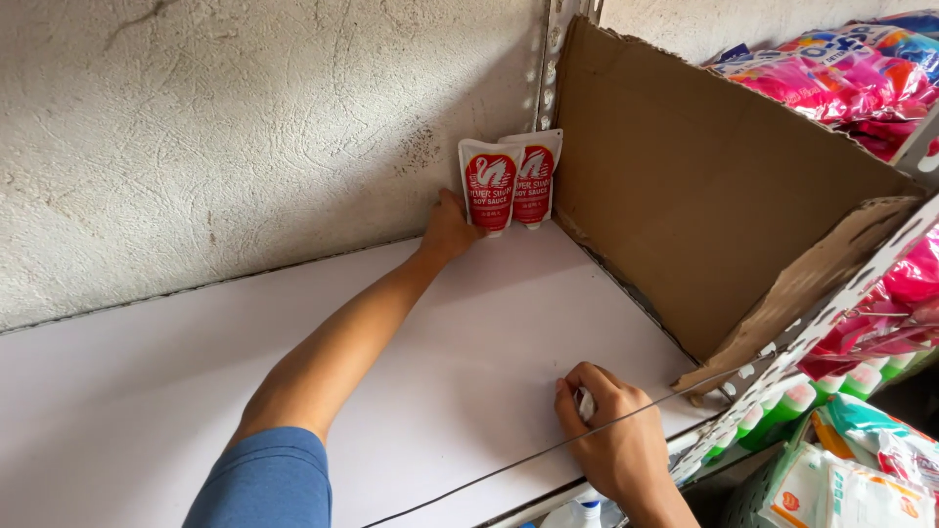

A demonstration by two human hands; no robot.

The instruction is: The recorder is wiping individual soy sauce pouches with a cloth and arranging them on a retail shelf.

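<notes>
Two red and white sauce pouches stand upright in the far corner of a white shelf (pixel 469 362). My left hand (pixel 447 233) reaches across the shelf and grips the left pouch (pixel 488 186) at its lower edge. The right pouch (pixel 535 178) leans just behind it, against a cardboard divider. My right hand (pixel 608 432) rests at the shelf's front edge, fingers curled around a small white object (pixel 585 402) that is mostly hidden.
A brown cardboard divider (pixel 704 186) walls off the shelf's right side. Pink packets (pixel 841 83) lie beyond it, with more packets and green-capped items (pixel 861 376) at lower right. A rough white wall (pixel 245 137) backs the shelf. A thin wire (pixel 509 462) crosses the front edge.
</notes>
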